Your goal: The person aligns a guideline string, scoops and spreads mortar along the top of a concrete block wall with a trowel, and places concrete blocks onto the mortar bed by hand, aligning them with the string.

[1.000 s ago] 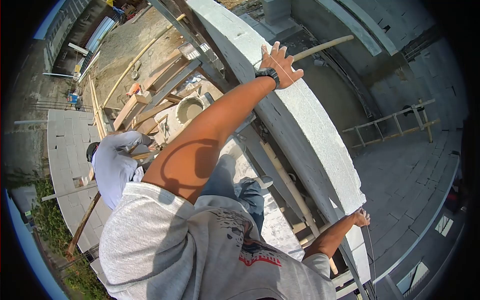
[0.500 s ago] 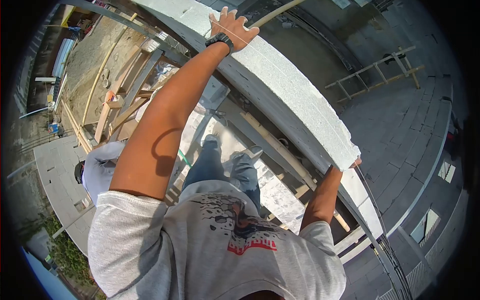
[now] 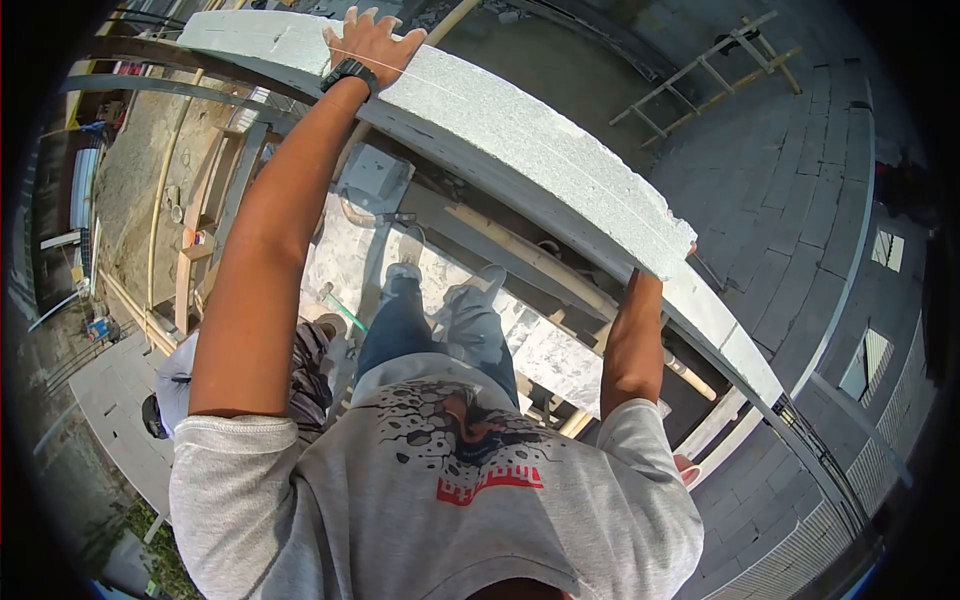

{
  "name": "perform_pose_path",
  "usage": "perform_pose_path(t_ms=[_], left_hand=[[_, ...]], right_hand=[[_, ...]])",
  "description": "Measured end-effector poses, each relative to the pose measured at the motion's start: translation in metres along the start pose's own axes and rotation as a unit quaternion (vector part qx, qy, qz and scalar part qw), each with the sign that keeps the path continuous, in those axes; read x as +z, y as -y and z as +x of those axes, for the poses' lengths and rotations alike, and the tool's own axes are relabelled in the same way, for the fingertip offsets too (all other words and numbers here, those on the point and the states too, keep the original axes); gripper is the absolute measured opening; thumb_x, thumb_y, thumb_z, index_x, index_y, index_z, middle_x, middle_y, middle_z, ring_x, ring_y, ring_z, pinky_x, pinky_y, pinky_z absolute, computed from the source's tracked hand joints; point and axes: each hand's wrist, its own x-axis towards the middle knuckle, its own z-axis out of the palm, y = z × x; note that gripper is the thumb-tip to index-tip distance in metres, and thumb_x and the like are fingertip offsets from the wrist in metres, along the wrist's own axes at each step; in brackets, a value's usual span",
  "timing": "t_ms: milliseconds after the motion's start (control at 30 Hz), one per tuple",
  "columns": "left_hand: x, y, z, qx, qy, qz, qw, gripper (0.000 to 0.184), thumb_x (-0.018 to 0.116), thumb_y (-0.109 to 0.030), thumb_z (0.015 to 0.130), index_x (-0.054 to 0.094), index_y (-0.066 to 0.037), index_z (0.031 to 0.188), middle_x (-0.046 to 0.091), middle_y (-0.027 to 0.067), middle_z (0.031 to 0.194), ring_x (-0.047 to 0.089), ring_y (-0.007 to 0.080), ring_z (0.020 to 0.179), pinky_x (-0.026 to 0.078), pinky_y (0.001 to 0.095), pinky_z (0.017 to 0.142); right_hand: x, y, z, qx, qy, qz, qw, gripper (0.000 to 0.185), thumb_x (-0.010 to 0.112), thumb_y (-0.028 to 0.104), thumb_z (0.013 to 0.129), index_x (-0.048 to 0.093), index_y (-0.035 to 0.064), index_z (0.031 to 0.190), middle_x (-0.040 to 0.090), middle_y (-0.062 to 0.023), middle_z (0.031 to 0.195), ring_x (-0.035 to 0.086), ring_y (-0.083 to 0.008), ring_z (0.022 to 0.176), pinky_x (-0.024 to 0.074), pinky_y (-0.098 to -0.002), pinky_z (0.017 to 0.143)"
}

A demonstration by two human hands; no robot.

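My left hand (image 3: pixel 372 48), with a black watch at its wrist, lies palm down with fingers spread on top of a long white block wall (image 3: pixel 520 120). A thin pale string (image 3: pixel 480 100) runs along the top from this hand toward the wall's near right end. At that rough end is my right hand (image 3: pixel 692 249), mostly hidden behind the block; only a bit of it shows past the edge, and its grip is not visible. A lower course of white blocks (image 3: pixel 715 315) continues beyond the end.
Below my feet is a whitish, stained platform (image 3: pixel 550 358), with a green-handled tool (image 3: pixel 345 308) beside my leg. Another person (image 3: pixel 178 380) is bent over at the lower left. A wooden ladder (image 3: pixel 700 80) stands beyond the wall. Bamboo poles (image 3: pixel 540 262) run beneath it.
The view has turned and shifted, so the wall now lies flatter across it. My left hand stays spread on the wall top. My right hand has become mostly hidden behind the block end.
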Motion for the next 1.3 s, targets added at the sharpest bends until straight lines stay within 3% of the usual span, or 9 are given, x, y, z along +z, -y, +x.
perform_pose_path(t_ms=[200, 333, 400, 500, 633, 833, 1067, 1200, 1300], left_hand=[[0.001, 0.003, 0.004, 0.003, -0.001, 0.013, 1.000, 0.063, 0.047, -0.068, 0.092, 0.064, -0.023, 0.134, 0.044, 0.0143, 0.154, 0.031, 0.0369, 0.147, 0.018, 0.0724, 0.114], [0.003, 0.002, 0.006, -0.001, 0.015, 0.010, 1.000, 0.065, 0.047, -0.069, 0.091, 0.062, -0.023, 0.136, 0.043, 0.0135, 0.155, 0.030, 0.0364, 0.148, 0.017, 0.0724, 0.114], [0.004, 0.004, 0.005, -0.003, 0.017, 0.018, 1.000, 0.067, 0.047, -0.070, 0.091, 0.061, -0.023, 0.137, 0.042, 0.0126, 0.156, 0.029, 0.0358, 0.148, 0.018, 0.0724, 0.114], [0.006, 0.005, 0.006, -0.001, 0.011, 0.008, 1.000, 0.067, 0.047, -0.070, 0.091, 0.062, -0.023, 0.136, 0.042, 0.0124, 0.156, 0.029, 0.0354, 0.148, 0.018, 0.0722, 0.114], [-0.002, 0.002, 0.004, -0.007, 0.027, 0.004, 1.000, 0.067, 0.047, -0.069, 0.091, 0.062, -0.022, 0.135, 0.042, 0.0121, 0.156, 0.027, 0.0356, 0.149, 0.017, 0.0721, 0.114], [0.000, 0.004, 0.004, 0.010, 0.005, 0.001, 1.000, 0.067, 0.047, -0.068, 0.092, 0.063, -0.020, 0.135, 0.045, 0.0154, 0.153, 0.031, 0.0386, 0.146, 0.021, 0.0733, 0.112], [-0.013, -0.001, 0.001, -0.010, 0.017, -0.043, 0.999, 0.067, 0.050, -0.069, 0.089, 0.064, -0.020, 0.134, 0.043, 0.0160, 0.154, 0.029, 0.0395, 0.148, 0.016, 0.0720, 0.114], [-0.013, 0.000, -0.002, -0.012, 0.007, -0.048, 0.999, 0.067, 0.049, -0.068, 0.089, 0.064, -0.020, 0.134, 0.043, 0.0165, 0.154, 0.028, 0.0401, 0.148, 0.015, 0.0721, 0.115], [-0.010, -0.002, -0.001, -0.009, 0.008, -0.042, 0.999, 0.068, 0.049, -0.069, 0.090, 0.064, -0.020, 0.134, 0.043, 0.0167, 0.154, 0.028, 0.0401, 0.148, 0.015, 0.0722, 0.115]], right_hand=[[-0.023, 0.016, 0.009, -0.044, 0.056, -0.108, 0.992, 0.041, 0.071, 0.019, 0.088, 0.061, -0.0039, 0.120, 0.066, -0.0205, 0.119, 0.069, -0.0320, 0.102, 0.0578, -0.0375, 0.087], [-0.030, 0.048, 0.011, 0.242, -0.180, 0.360, 0.883, 0.053, 0.074, 0.029, 0.086, 0.057, -0.0041, 0.124, 0.069, -0.0194, 0.109, 0.070, -0.0317, 0.098, 0.0573, -0.0409, 0.090], [-0.007, 0.007, -0.008, 0.054, -0.057, 0.055, 0.995, 0.059, 0.075, 0.030, 0.085, 0.051, -0.0052, 0.126, 0.069, -0.0205, 0.109, 0.070, -0.0339, 0.099, 0.0572, -0.0425, 0.091], [-0.016, -0.031, 0.011, -0.019, 0.039, -0.138, 0.989, 0.070, 0.076, 0.033, 0.084, 0.042, -0.0069, 0.130, 0.068, -0.0220, 0.108, 0.070, -0.0373, 0.100, 0.0569, -0.0449, 0.092], [-0.027, 0.050, 0.005, 0.201, -0.052, 0.358, 0.910, 0.070, 0.066, 0.039, 0.090, 0.039, -0.0074, 0.134, 0.068, -0.0234, 0.106, 0.070, -0.0353, 0.099, 0.0573, -0.0443, 0.092], [0.004, -0.023, -0.004, -0.114, 0.066, -0.235, 0.963, 0.032, 0.063, 0.033, 0.090, 0.069, 0.0040, 0.100, 0.070, -0.0108, 0.104, 0.070, -0.0264, 0.100, 0.0563, -0.0368, 0.084], [-0.013, 0.061, -0.006, 0.207, -0.134, 0.297, 0.923, 0.060, 0.048, 0.039, 0.099, 0.045, -0.0092, 0.135, 0.062, -0.0272, 0.121, 0.063, -0.0400, 0.112, 0.0541, -0.0467, 0.098], [0.012, 0.008, -0.012, -0.061, 0.000, -0.065, 0.996, 0.051, 0.063, 0.032, 0.092, 0.052, -0.0063, 0.125, 0.065, -0.0224, 0.112, 0.067, -0.0335, 0.096, 0.0569, -0.0437, 0.088], [0.006, 0.068, -0.025, -0.034, -0.036, -0.140, 0.989, 0.046, 0.074, 0.026, 0.086, 0.057, -0.0041, 0.117, 0.068, -0.0188, 0.105, 0.071, -0.0287, 0.085, 0.0590, -0.0414, 0.081]])
